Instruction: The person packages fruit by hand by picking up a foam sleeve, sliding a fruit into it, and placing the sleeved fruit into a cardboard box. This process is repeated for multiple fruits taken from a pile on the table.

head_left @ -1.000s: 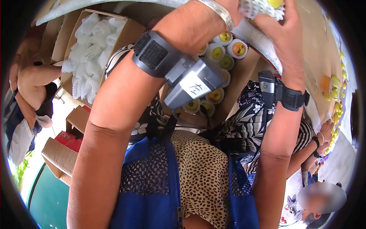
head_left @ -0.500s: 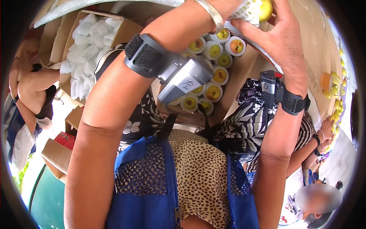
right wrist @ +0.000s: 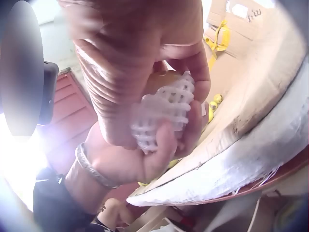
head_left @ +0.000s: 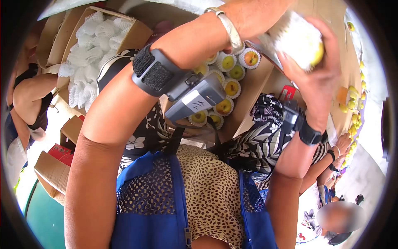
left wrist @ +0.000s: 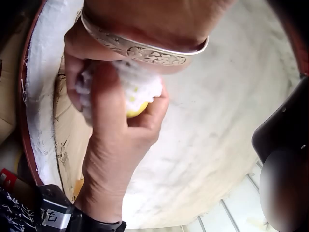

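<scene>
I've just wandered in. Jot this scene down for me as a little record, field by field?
Held item: yellow-green fruit in a white foam net
Right hand: grips the netted fruit
Left hand: thumb and fingers on the net
Fruit carton: netted fruits packed inside
Net carton: pile of white foam nets
Far right: more fruits
Fruit variety: cannot tell

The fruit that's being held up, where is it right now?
In the head view, the netted fruit is at the upper right, between the left hand and right hand, above and right of the carton of fruit.
</scene>
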The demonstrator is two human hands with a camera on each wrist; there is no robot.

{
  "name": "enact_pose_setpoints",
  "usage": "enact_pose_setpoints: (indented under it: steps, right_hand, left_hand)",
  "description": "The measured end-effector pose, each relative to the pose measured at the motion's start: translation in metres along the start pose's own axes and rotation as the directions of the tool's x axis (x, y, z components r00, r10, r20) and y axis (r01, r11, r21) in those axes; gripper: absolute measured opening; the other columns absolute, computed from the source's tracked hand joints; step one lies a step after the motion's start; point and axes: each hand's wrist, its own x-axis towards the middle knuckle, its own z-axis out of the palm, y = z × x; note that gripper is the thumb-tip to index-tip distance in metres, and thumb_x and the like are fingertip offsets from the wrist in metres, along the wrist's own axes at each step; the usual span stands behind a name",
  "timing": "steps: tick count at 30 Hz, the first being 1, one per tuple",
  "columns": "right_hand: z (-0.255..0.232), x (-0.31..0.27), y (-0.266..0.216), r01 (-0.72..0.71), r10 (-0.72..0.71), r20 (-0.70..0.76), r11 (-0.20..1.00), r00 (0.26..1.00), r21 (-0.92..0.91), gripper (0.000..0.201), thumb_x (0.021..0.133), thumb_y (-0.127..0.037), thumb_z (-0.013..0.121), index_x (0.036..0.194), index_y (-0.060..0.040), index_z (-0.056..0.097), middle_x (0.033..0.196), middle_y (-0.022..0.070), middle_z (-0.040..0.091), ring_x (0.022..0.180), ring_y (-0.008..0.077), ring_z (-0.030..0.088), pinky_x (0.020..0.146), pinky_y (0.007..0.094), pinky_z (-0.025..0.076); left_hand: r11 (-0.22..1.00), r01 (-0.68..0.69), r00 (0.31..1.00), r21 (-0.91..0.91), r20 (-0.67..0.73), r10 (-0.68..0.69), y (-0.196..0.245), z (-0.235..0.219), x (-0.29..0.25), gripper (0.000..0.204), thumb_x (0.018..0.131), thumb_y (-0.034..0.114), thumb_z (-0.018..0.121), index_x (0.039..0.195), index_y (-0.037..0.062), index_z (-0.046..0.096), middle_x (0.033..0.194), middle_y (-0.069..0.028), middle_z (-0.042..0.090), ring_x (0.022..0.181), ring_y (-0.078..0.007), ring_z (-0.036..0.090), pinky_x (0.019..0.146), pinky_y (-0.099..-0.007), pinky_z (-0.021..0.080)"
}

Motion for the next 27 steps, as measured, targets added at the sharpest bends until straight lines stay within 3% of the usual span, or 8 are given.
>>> enact_pose_setpoints:
  steps: [1,5,11,14,17,20,23,27]
  right_hand:
    - [-0.001,-0.004,-0.008,-0.079,0.076,0.031,0.987,0.997,0.142,0.063,0.057,-0.022,0.076,0.111,-0.0046,0.047,0.101,0.0049,0.053,0.096,0.0156,0.052,0.083,0.0281,0.043]
    - [0.015,-0.03,-0.004,-0.309,0.163,0.365,0.868,0.917,0.389,0.054,0.058,-0.012,0.072,0.106,-0.0061,0.048,0.096,0.0039,0.055,0.09,0.0154,0.053,0.082,0.0279,0.042]
    - [0.079,-0.091,0.103,-0.853,0.666,0.674,0.512,0.321,-0.1,0.067,0.065,-0.029,0.068,0.121,-0.0039,0.042,0.102,0.0092,0.055,0.087,0.017,0.055,0.064,0.026,0.048]
    - [0.096,-0.087,0.129,-0.779,0.794,0.59,0.461,0.148,-0.425,0.074,0.063,-0.037,0.068,0.122,-0.0019,0.04,0.106,0.0145,0.055,0.086,0.0192,0.056,0.057,0.0276,0.05]
    - [0.109,-0.093,0.146,-0.661,0.793,0.567,0.551,0.223,-0.51,0.076,0.061,-0.04,0.067,0.12,0.0012,0.043,0.111,0.0179,0.054,0.091,0.0243,0.057,0.066,0.0325,0.051]
    - [0.126,-0.083,0.152,-0.5,0.823,0.55,0.538,0.138,-0.679,0.072,0.06,-0.042,0.067,0.113,0.0031,0.05,0.111,0.0198,0.054,0.097,0.0282,0.057,0.076,0.0348,0.049]
    - [0.151,-0.085,0.167,-0.302,0.848,0.476,0.528,0.232,-0.794,0.07,0.058,-0.045,0.068,0.106,0.0044,0.055,0.108,0.0218,0.056,0.098,0.0318,0.056,0.082,0.0358,0.046]
    - [0.148,-0.108,0.188,-0.413,0.768,0.477,0.635,0.427,-0.653,0.072,0.058,-0.046,0.069,0.106,0.006,0.054,0.108,0.0244,0.055,0.1,0.0336,0.055,0.083,0.0378,0.045]
  left_hand:
    - [0.998,0.03,0.993,0.046,0.117,-0.035,0.012,-0.017,-0.002,0.042,0.09,0.041,0.036,0.092,0.0013,0.047,0.081,-0.01,0.052,0.071,-0.0182,0.052,0.061,-0.0288,0.043]
    - [0.907,0.149,0.951,-0.395,-0.196,-0.241,0.011,-0.035,-0.013,0.034,0.086,0.039,0.043,0.1,0.0081,0.045,0.089,-0.006,0.053,0.073,-0.0171,0.053,0.065,-0.0302,0.045]
    - [0.719,0.206,0.95,-0.663,-0.04,-0.309,0.012,-0.027,-0.015,0.021,0.086,0.029,0.046,0.095,0.0099,0.048,0.087,-0.005,0.054,0.073,-0.0165,0.054,0.063,-0.0293,0.044]
    - [0.74,0.299,0.881,-0.603,-0.123,-0.456,0.042,-0.022,-0.011,0.018,0.082,0.025,0.048,0.085,0.0076,0.049,0.083,-0.0054,0.053,0.071,-0.0155,0.052,0.06,-0.0279,0.043]
    - [0.793,0.194,0.925,-0.577,-0.162,-0.344,0.042,-0.017,-0.021,0.018,0.079,0.023,0.049,0.082,0.0058,0.048,0.081,-0.0055,0.052,0.069,-0.0143,0.051,0.059,-0.0267,0.042]
    - [0.758,0.321,0.864,-0.568,-0.152,-0.479,0.053,-0.024,-0.014,0.018,0.08,0.023,0.049,0.082,0.0052,0.047,0.079,-0.0046,0.052,0.067,-0.0127,0.05,0.058,-0.0252,0.041]
    - [0.701,0.266,0.912,-0.662,-0.064,-0.406,0.047,-0.032,-0.018,0.013,0.081,0.018,0.048,0.079,0.0048,0.047,0.071,-0.0025,0.049,0.06,-0.0097,0.047,0.051,-0.0221,0.039]
    - [0.574,0.194,0.958,-0.796,0.027,-0.286,0.031,-0.025,-0.016,0.01,0.083,0.011,0.046,0.075,0.0047,0.045,0.06,0.0003,0.044,0.05,-0.0066,0.04,0.043,-0.0196,0.032]
